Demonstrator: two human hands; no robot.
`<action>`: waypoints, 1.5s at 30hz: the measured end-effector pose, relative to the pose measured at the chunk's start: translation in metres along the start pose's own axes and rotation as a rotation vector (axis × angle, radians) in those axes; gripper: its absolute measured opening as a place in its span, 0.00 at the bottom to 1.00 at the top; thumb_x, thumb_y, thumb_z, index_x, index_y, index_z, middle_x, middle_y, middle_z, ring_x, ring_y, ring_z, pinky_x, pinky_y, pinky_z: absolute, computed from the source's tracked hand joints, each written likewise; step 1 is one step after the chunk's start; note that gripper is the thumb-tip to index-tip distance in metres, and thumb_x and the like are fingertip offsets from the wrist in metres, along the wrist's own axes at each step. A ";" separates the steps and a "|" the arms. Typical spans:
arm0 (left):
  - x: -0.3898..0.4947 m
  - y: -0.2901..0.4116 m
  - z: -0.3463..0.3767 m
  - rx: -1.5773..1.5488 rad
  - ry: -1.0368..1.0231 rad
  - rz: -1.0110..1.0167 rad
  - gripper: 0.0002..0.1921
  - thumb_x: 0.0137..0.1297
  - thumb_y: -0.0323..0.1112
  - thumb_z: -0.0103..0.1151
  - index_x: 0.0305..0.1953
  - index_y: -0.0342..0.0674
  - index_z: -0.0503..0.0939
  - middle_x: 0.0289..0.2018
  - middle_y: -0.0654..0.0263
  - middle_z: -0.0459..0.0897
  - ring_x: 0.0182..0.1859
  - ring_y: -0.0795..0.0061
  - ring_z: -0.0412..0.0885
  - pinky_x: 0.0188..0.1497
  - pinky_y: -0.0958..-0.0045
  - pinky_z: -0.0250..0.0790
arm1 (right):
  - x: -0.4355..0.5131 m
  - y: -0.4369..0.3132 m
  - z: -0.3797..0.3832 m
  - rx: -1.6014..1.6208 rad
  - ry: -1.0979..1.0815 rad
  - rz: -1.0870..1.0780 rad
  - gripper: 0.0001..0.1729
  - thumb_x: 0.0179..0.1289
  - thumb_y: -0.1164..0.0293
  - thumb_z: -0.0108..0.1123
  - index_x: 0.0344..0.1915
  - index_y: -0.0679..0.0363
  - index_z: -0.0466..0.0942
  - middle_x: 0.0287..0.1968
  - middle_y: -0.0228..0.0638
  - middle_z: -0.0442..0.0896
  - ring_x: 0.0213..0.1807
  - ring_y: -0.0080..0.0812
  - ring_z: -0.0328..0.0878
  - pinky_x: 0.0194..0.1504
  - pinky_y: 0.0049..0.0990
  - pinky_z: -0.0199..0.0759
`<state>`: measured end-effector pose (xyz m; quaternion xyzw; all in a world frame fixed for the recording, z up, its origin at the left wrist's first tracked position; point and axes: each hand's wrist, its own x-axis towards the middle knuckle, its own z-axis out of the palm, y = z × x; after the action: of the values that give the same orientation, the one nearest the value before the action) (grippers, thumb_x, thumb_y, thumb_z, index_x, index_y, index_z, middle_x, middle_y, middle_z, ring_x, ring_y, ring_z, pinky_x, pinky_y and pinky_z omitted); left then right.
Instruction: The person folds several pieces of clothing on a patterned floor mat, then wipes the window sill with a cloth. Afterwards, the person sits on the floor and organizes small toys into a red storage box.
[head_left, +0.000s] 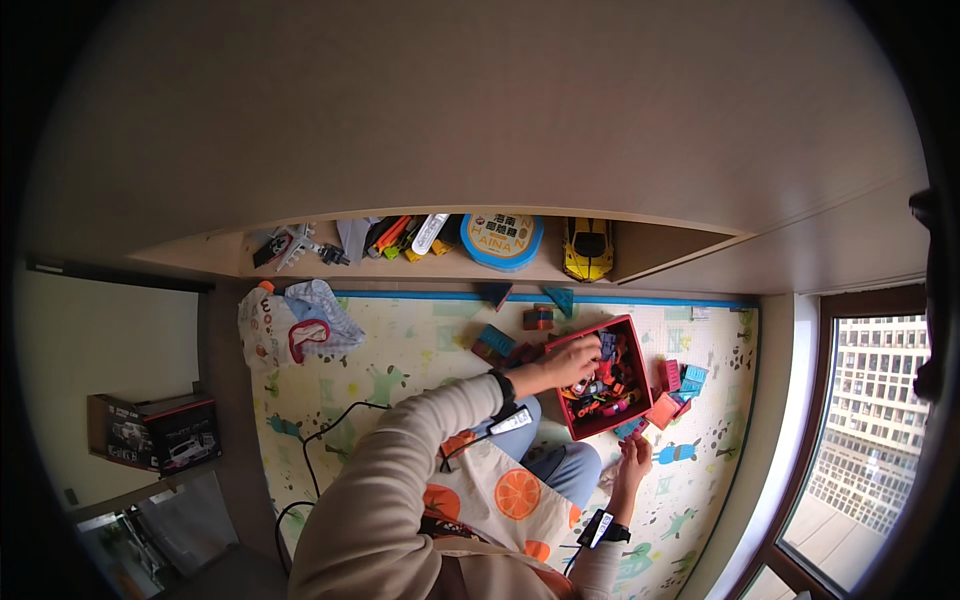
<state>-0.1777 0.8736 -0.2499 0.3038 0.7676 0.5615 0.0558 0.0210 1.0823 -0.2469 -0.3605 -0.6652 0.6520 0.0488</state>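
Note:
A red box (635, 337) full of small toys (600, 386) stands on the play mat in front of my knees. My left hand (574, 364) reaches over its left side, with the fingertips above the toys near a purple piece (608, 344). Whether those fingers grip anything is hidden. Just outside the box's near right corner is my right hand (635, 459), its fingers bent and close together. A blue tile (630, 428) lies right beyond its fingertips; I cannot tell if they touch it or hold something small.
Magnetic-looking tiles (663, 410) lie right of the box, with more tiles (495, 341) to its left. Behind, a low shelf holds a yellow toy car (588, 249), a round blue-rimmed tub (501, 241) and a toy plane (298, 244). Crumpled cloth (300, 322) lies left on the mat (420, 315).

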 end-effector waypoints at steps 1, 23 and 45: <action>0.000 -0.002 -0.028 0.087 0.123 -0.034 0.07 0.50 0.25 0.53 0.32 0.33 0.70 0.36 0.56 0.71 0.37 0.56 0.72 0.39 0.67 0.66 | -0.002 0.000 0.000 0.049 -0.012 0.006 0.08 0.59 0.76 0.48 0.39 0.65 0.69 0.31 0.33 0.75 0.29 0.25 0.74 0.33 0.18 0.66; -0.011 -0.091 -0.260 0.905 0.213 -0.929 0.29 0.39 0.34 0.67 0.46 0.40 0.68 0.45 0.54 0.73 0.48 0.56 0.71 0.44 0.64 0.70 | -0.032 -0.017 0.042 -0.145 -0.200 0.014 0.10 0.59 0.75 0.47 0.40 0.68 0.70 0.34 0.36 0.76 0.32 0.28 0.75 0.37 0.23 0.70; -0.032 -0.077 -0.310 -0.299 0.202 -1.223 0.23 0.43 0.41 0.68 0.39 0.35 0.74 0.35 0.66 0.78 0.34 0.78 0.76 0.33 0.81 0.67 | -0.039 -0.035 0.074 -0.096 -0.319 0.076 0.09 0.59 0.76 0.49 0.40 0.65 0.70 0.35 0.33 0.77 0.34 0.23 0.74 0.38 0.20 0.67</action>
<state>-0.3152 0.5861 -0.2142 -0.2550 0.7171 0.5553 0.3353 -0.0046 1.0031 -0.2101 -0.2792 -0.6808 0.6698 -0.0995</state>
